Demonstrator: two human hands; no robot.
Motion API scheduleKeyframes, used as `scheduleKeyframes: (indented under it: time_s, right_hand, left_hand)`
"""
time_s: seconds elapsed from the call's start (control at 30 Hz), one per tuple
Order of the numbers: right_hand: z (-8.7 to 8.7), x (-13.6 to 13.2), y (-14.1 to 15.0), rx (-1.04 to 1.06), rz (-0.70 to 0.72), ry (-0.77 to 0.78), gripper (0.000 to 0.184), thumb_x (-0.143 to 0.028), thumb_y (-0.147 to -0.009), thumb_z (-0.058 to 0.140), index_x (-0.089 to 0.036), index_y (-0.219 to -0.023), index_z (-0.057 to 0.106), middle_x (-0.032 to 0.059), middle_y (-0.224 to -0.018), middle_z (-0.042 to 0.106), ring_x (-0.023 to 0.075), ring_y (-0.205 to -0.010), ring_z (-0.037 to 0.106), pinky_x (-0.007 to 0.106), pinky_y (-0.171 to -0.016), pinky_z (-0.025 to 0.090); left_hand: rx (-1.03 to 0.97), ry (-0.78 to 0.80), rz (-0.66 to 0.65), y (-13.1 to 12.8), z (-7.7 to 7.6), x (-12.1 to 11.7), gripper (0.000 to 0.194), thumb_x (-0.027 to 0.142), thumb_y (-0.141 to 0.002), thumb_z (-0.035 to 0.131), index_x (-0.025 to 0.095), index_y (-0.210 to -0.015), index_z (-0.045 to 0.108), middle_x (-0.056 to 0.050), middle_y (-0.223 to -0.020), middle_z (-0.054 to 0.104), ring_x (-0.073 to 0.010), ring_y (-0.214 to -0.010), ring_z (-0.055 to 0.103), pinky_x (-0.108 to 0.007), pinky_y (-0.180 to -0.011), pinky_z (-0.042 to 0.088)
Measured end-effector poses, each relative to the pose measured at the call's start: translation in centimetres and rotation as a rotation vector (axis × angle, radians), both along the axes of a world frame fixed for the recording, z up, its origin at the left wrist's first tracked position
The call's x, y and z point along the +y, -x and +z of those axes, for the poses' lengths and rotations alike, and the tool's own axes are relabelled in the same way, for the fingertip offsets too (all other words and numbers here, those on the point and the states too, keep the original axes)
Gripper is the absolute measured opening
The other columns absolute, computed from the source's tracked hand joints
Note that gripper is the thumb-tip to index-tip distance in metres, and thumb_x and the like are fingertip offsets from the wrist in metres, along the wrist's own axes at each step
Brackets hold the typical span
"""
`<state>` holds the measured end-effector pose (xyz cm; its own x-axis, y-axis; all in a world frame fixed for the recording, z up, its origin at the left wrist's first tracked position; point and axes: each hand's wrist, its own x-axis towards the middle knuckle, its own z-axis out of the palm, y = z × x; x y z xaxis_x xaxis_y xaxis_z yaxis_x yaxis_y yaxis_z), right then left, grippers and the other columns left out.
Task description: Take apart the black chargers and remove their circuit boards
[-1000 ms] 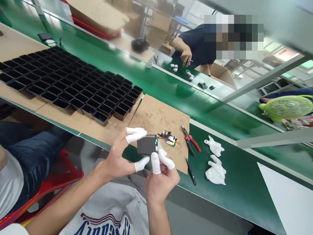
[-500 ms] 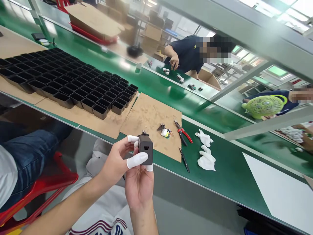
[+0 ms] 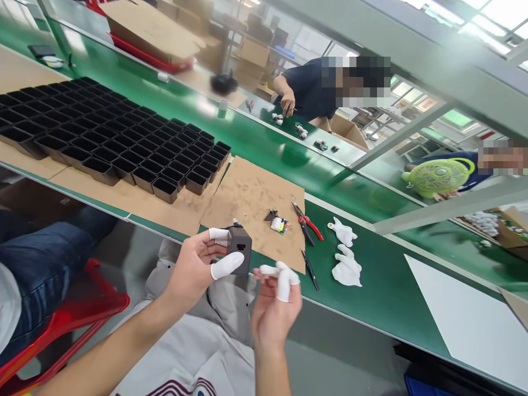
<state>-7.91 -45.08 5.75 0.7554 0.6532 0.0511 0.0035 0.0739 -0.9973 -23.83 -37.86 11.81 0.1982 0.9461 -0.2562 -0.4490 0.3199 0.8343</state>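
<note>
My left hand (image 3: 190, 275) grips a black power adapter (image 3: 243, 237), with thumb and fingers on its sides. The face turned towards me has a small dark port, and metal prongs stick out at the far end. To the right of the adapter and apart from it is my right hand (image 3: 274, 308), its finger-cotted tips pressed together; whether anything lies between them I cannot make out. White finger cots cover fingertips on both hands. Beyond them, a small circuit board (image 3: 279, 224) with white and yellow parts rests on the cardboard sheet (image 3: 251, 190).
Rows of open black housings (image 3: 124, 143) cover the bench at left. Red-handled pliers (image 3: 305, 224), black tweezers (image 3: 310, 270) and loose white finger cots (image 3: 347, 269) lie at right, before a white sheet (image 3: 470, 308). A co-worker (image 3: 307, 82) sits across, near a green fan (image 3: 441, 177).
My right hand has come off the adapter and moved right, its fingertips now together. My left hand still grips the adapter, which sits slightly further left in view.
</note>
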Motion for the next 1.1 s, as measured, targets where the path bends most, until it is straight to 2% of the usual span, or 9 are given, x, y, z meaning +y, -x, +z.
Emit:
scheduleKeyframes:
  time_s: [0.1, 0.23, 0.33, 0.47, 0.67, 0.8, 0.9, 0.97, 1.1]
  right_hand:
    - [0.0, 1.6, -5.5, -0.244, -0.081, 0.045, 0.047, -0.067, -0.094, 0.082, -0.023, -0.107, 0.076, 0.0065, -0.096, 0.085, 0.0256, -0.087, 0.081, 0.049, -0.095, 0.065]
    - [0.6, 4.3, -11.3, -0.527, 0.009, 0.23, 0.043, -0.06, -0.089, 0.085, -0.021, -0.107, 0.083, 0.0127, -0.11, 0.085, 0.0317, -0.102, 0.078, 0.052, -0.102, 0.06]
    - [1.0, 5.5, -13.8, -0.728, 0.004, 0.363, 0.043, -0.059, -0.092, 0.078, -0.022, -0.113, 0.084, 0.0125, -0.115, 0.081, 0.0341, -0.11, 0.072, 0.053, -0.105, 0.054]
    - [0.8, 4.5, -15.5, -0.87, -0.052, 0.545, 0.047, -0.066, -0.09, 0.077, -0.022, -0.108, 0.083, 0.0119, -0.104, 0.073, 0.0358, -0.101, 0.065, 0.052, -0.094, 0.051]
    - [-0.6, 2.0, -16.0, -0.891, -0.059, 0.57, 0.046, -0.065, -0.101, 0.064, -0.023, -0.088, 0.078, 0.0064, -0.086, 0.066, 0.0279, -0.081, 0.061, 0.046, -0.08, 0.052]
    - [-0.3, 1.7, -15.2, -0.818, -0.034, 0.452, 0.038, -0.056, -0.106, 0.067, -0.022, -0.107, 0.083, 0.0075, -0.099, 0.076, 0.0232, -0.083, 0.069, 0.04, -0.079, 0.061]
    - [1.5, 1.8, -12.8, -0.695, 0.035, 0.27, 0.024, -0.045, -0.104, 0.08, -0.025, -0.116, 0.087, 0.0052, -0.102, 0.075, 0.0206, -0.084, 0.072, 0.035, -0.074, 0.063]
    - [3.4, 2.1, -10.8, -0.648, 0.176, 0.184, 0.017, -0.031, -0.105, 0.082, -0.031, -0.121, 0.09, 0.003, -0.1, 0.074, 0.0192, -0.085, 0.072, 0.032, -0.071, 0.06]
    - [7.0, 3.2, -7.7, -0.696, 0.467, 0.134, 0.035, -0.013, -0.108, 0.074, -0.036, -0.131, 0.088, 0.0026, -0.106, 0.08, 0.0172, -0.089, 0.075, 0.028, -0.073, 0.06]
  left_hand:
    - [0.0, 0.03, 0.007, -0.5, -0.8, 1.1, 0.059, 0.028, -0.046, 0.113, 0.017, -0.097, 0.086, -0.009, -0.096, 0.089, -0.0214, -0.086, 0.081, -0.028, -0.083, 0.068]
    - [0.031, 0.055, 0.002, -1.4, -2.3, 3.1, 0.059, 0.029, -0.045, 0.114, 0.017, -0.096, 0.087, -0.008, -0.095, 0.089, -0.0199, -0.085, 0.08, -0.027, -0.084, 0.068]
    - [0.05, 0.115, 0.004, -2.1, -3.3, 4.6, 0.06, 0.029, -0.043, 0.114, 0.017, -0.096, 0.088, -0.007, -0.093, 0.088, -0.0196, -0.085, 0.079, -0.027, -0.082, 0.068]
    - [0.074, 0.151, -0.031, -2.5, -4.3, 6.1, 0.062, 0.032, -0.045, 0.114, 0.017, -0.1, 0.088, -0.009, -0.099, 0.09, -0.0217, -0.089, 0.081, -0.029, -0.085, 0.07]
    - [0.128, 0.152, -0.072, -2.6, -5.3, 6.7, 0.065, 0.033, -0.048, 0.113, 0.016, -0.105, 0.088, -0.011, -0.101, 0.089, -0.0251, -0.091, 0.082, -0.034, -0.087, 0.072]
    - [0.156, 0.148, -0.096, -3.0, -5.6, 6.4, 0.063, 0.028, -0.048, 0.112, 0.015, -0.105, 0.089, -0.009, -0.097, 0.089, -0.0213, -0.086, 0.08, -0.029, -0.083, 0.071]
    - [0.182, 0.13, -0.127, -3.3, -5.2, 6.0, 0.06, 0.029, -0.051, 0.111, 0.015, -0.105, 0.089, -0.01, -0.1, 0.09, -0.0213, -0.086, 0.08, -0.029, -0.084, 0.071]
    - [0.202, 0.104, -0.154, -3.3, -4.8, 5.6, 0.056, 0.031, -0.056, 0.11, 0.016, -0.106, 0.089, -0.011, -0.103, 0.09, -0.0215, -0.088, 0.081, -0.029, -0.085, 0.071]
    - [0.281, 0.04, -0.163, -2.8, -4.1, 5.1, 0.05, 0.036, -0.065, 0.107, 0.016, -0.107, 0.089, -0.011, -0.103, 0.091, -0.0218, -0.087, 0.082, -0.03, -0.084, 0.071]
